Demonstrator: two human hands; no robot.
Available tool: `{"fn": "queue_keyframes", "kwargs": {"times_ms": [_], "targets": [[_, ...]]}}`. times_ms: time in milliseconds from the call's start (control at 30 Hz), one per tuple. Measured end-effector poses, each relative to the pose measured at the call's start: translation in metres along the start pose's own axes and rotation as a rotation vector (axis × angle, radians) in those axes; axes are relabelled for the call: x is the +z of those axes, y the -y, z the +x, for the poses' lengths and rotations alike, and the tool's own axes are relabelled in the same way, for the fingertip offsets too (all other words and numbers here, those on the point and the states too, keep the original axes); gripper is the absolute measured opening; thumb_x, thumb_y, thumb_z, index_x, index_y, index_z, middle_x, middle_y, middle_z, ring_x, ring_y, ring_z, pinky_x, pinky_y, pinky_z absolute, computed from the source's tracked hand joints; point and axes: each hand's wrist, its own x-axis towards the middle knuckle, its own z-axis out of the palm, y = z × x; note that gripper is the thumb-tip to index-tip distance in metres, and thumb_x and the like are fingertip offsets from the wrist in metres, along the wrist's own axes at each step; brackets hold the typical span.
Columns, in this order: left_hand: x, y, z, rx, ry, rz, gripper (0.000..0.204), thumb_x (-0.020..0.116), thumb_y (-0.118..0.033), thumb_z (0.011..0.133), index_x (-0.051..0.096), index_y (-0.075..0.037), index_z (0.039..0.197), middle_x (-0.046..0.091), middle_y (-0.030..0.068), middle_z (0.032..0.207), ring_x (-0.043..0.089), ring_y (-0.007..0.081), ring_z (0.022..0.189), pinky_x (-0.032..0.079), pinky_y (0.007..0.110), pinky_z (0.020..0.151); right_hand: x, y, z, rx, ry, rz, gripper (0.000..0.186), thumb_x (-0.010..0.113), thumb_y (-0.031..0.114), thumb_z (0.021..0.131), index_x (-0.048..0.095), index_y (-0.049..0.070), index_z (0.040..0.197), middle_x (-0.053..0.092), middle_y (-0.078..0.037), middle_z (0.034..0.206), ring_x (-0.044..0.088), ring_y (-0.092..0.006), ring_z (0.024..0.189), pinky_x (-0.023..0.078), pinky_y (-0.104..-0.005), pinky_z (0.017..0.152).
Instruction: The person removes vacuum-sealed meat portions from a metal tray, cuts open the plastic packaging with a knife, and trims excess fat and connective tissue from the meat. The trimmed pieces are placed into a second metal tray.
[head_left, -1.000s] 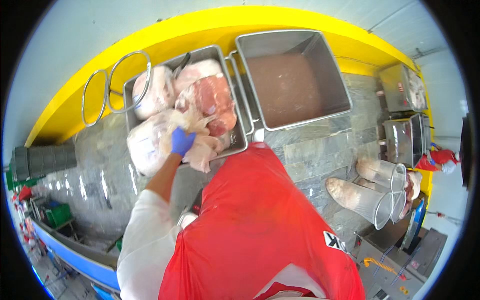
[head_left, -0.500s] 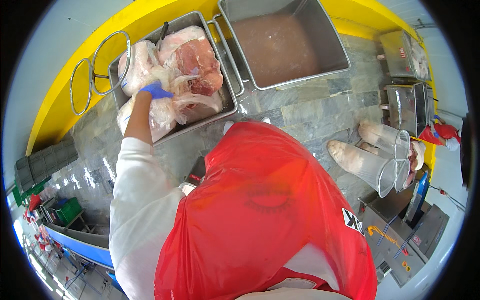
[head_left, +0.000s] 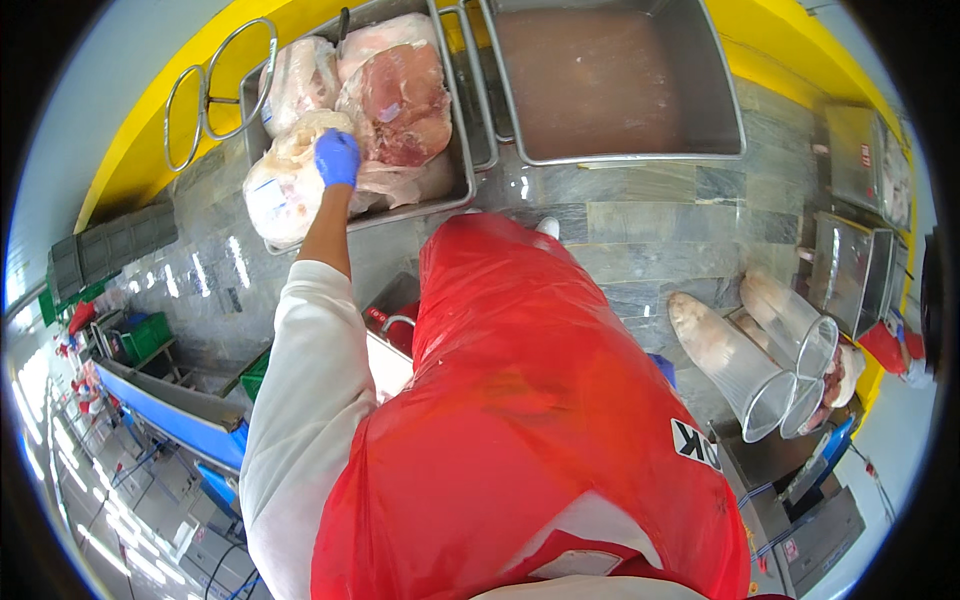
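A steel tub (head_left: 466,150) at the upper left holds several big pieces of meat. Some pieces are wrapped in clear plastic. My left hand (head_left: 337,158), in a blue glove, is closed on the gathered top of a plastic bag (head_left: 300,140) around a pale piece of meat (head_left: 285,205) at the tub's near left corner. Beside it, to the right, lies a bare red cut of meat (head_left: 405,105). Only a sliver of my right hand (head_left: 662,370), also gloved in blue, shows past the right side of my red apron (head_left: 540,340); its fingers are hidden.
To the right of the tub stands a second steel tub (head_left: 742,140) with cloudy brownish liquid. Clear tall containers (head_left: 735,385) with pale meat stand on the tiled floor (head_left: 650,225) at the right. Looped steel handles (head_left: 185,120) rise at the left. Another person (head_left: 890,345) is far right.
My left hand has closed into a fist on the bag, and the loose plastic has come away from the red cut. The view has shifted, and a bit of my right glove now shows.
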Motion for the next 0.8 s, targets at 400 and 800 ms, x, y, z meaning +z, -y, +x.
{"fn": "queue_keyframes", "kwargs": {"times_ms": [400, 800], "targets": [[-0.029, 0.033, 0.032, 0.302, 0.440, 0.037, 0.137, 0.085, -0.067, 0.053, 0.015, -0.015, 0.158, 0.020, 0.0241, 0.160, 0.030, 0.0488, 0.141, 0.035, 0.064, 0.107, 0.113, 0.349, 0.093, -0.472, -0.008, -0.482, 0.035, 0.058, 0.029, 0.094, 0.070, -0.001, 0.107, 0.071, -0.023, 0.103, 0.068, -0.0383, 0.099, 0.052, -0.0419, 0.088], [0.000, 0.093, -0.020, -0.022, 0.545, -0.546, 0.049, 0.072, -0.046, 0.081, 0.062, -0.002, 0.097, 0.067, 0.0257, 0.092, 0.065, 0.0430, 0.089, 0.051, 0.052, 0.079, 0.441, 0.777, 0.013, -1.530, -0.100, -1.086, 0.038, 0.057, 0.031, 0.092, 0.065, 0.008, 0.122, 0.068, -0.018, 0.102, 0.064, -0.0370, 0.098, 0.051, -0.0489, 0.086]]}}
